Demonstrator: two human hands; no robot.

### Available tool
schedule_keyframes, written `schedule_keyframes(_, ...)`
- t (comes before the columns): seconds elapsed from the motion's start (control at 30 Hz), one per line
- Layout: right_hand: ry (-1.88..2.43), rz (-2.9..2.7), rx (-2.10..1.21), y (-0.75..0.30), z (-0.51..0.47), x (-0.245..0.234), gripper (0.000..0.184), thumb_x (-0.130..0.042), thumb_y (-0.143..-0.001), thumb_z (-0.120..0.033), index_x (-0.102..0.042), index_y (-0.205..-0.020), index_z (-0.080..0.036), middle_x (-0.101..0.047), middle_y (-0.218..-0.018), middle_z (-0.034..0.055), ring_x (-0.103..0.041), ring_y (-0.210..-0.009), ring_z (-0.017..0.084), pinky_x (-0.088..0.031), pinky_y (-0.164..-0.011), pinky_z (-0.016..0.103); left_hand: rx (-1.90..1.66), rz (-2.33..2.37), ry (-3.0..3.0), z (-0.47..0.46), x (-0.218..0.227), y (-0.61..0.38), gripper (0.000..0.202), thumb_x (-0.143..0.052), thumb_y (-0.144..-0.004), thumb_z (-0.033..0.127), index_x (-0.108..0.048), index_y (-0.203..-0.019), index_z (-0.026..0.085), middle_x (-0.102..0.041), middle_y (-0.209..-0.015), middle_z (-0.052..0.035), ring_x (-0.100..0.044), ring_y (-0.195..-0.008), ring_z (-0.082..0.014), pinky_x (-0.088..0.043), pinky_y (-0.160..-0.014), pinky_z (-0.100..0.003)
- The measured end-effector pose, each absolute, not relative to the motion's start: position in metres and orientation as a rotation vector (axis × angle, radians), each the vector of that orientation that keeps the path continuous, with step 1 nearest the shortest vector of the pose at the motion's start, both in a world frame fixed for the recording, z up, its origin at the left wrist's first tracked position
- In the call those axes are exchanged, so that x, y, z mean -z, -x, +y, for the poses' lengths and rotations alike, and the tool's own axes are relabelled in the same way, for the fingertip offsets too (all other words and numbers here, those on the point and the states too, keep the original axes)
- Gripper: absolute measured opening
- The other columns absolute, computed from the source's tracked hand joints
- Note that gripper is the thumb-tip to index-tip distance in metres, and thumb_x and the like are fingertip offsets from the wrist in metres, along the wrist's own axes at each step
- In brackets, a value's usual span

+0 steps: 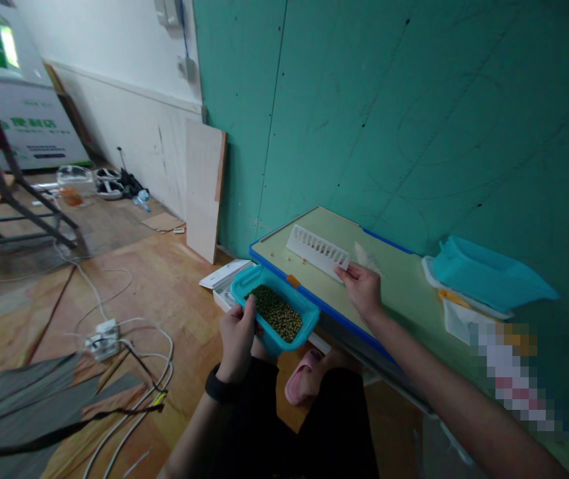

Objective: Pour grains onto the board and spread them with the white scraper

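My left hand [238, 332] is closed on the near rim of a teal plastic tray [304, 311] filled with small green beans [275, 311], held just off the left edge of the table. My right hand [361, 285] reaches over the table and pinches the near end of a white slotted rack [317, 249] that lies on the pale green tabletop [404, 286]. A black band sits on my left wrist.
Another teal tray [488, 273] lies upturned on white trays at the table's right by the green wall. A pink slipper [300, 376] shows below. Cables and a power strip [102, 336] lie on the wooden floor; a board [205, 189] leans on the wall.
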State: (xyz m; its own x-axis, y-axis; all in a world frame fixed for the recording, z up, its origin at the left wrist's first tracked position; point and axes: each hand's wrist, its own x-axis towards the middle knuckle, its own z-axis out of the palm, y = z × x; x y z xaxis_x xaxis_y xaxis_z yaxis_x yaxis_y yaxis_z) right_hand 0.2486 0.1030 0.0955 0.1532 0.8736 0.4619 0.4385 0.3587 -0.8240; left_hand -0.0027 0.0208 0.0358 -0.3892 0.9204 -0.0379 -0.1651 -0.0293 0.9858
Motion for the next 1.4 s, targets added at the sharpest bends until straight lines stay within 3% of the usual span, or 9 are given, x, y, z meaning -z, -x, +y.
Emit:
schedule_keyframes(0.23, 1.121, -1.548, -0.574, -0.222, 0.127, -0.095, 0.029, -0.073, -0.074, -0.04, -0.077, -0.094, -0.019, -0.076, -0.098, 0.0063, -0.072, -0.092, 0.028, -0.054, -0.089, 0.043, -1.551, 1.415, -0.838, 0.027, -0.044, 0.019, 0.046, -0.062, -0.076, 0.059, -0.052, -0.056, 0.019, -0.049, -0.04, 0.0039, -0.047, -0.036, -0.0123, -0.036, -0.038, -0.023)
schedule_keyframes(0.57, 1.209, -1.594, -0.488, -0.203, 0.052, -0.108, 0.021, -0.069, -0.081, -0.033, -0.078, -0.094, -0.02, -0.077, -0.093, 0.0026, -0.072, -0.088, 0.027, -0.056, -0.081, 0.037, -1.517, 1.399, -0.848, 0.021, -0.048, 0.013, 0.047, -0.061, -0.078, 0.058, -0.051, -0.052, 0.02, -0.051, -0.039, 0.0024, -0.049, -0.037, -0.0124, -0.036, -0.039, -0.022)
schedule_keyframes(0.83, 1.158, -1.317, -0.53, -0.256, 0.106, -0.119, 0.035, -0.077, -0.069, -0.04, -0.075, -0.094, -0.015, -0.077, -0.095, 0.0076, -0.072, -0.09, 0.025, -0.055, -0.087, 0.039, -1.492, 1.326, -0.834, 0.02, -0.043, 0.008, 0.048, -0.063, -0.075, 0.061, -0.052, -0.055, 0.019, -0.05, -0.039, 0.003, -0.049, -0.036, -0.0125, -0.035, -0.038, -0.022)
schedule_keyframes(0.97, 1.229, -1.194, -0.509, -0.294, 0.132, -0.114, 0.043, -0.079, -0.061, -0.043, -0.075, -0.09, -0.013, -0.077, -0.092, 0.01, -0.072, -0.087, 0.027, -0.056, -0.081, 0.04, -1.49, 1.273, -0.816, 0.019, -0.04, 0.006, 0.049, -0.065, -0.074, 0.062, -0.051, -0.056, 0.02, -0.048, -0.04, 0.0044, -0.047, -0.037, -0.012, -0.036, -0.039, -0.023)
schedule_keyframes(1.17, 1.231, -1.237, -0.539, -0.304, 0.143, -0.1, 0.039, -0.077, -0.06, -0.039, -0.074, -0.089, -0.013, -0.076, -0.094, 0.0118, -0.072, -0.088, 0.027, -0.057, -0.076, 0.037, -1.475, 1.309, -0.824, 0.017, -0.043, 0.0, 0.05, -0.065, -0.072, 0.065, -0.051, -0.055, 0.02, -0.049, -0.039, 0.0029, -0.048, -0.037, -0.0129, -0.037, -0.04, -0.024)
schedule_keyframes(1.4, 1.197, -1.261, -0.563, -0.304, 0.151, -0.095, 0.038, -0.078, -0.061, -0.037, -0.074, -0.09, -0.012, -0.076, -0.098, 0.0131, -0.072, -0.092, 0.027, -0.056, -0.083, 0.041, -1.494, 1.311, -0.82, 0.016, -0.045, -0.002, 0.051, -0.066, -0.072, 0.064, -0.05, -0.053, 0.02, -0.048, -0.038, 0.0035, -0.046, -0.036, -0.0114, -0.035, -0.039, -0.023)
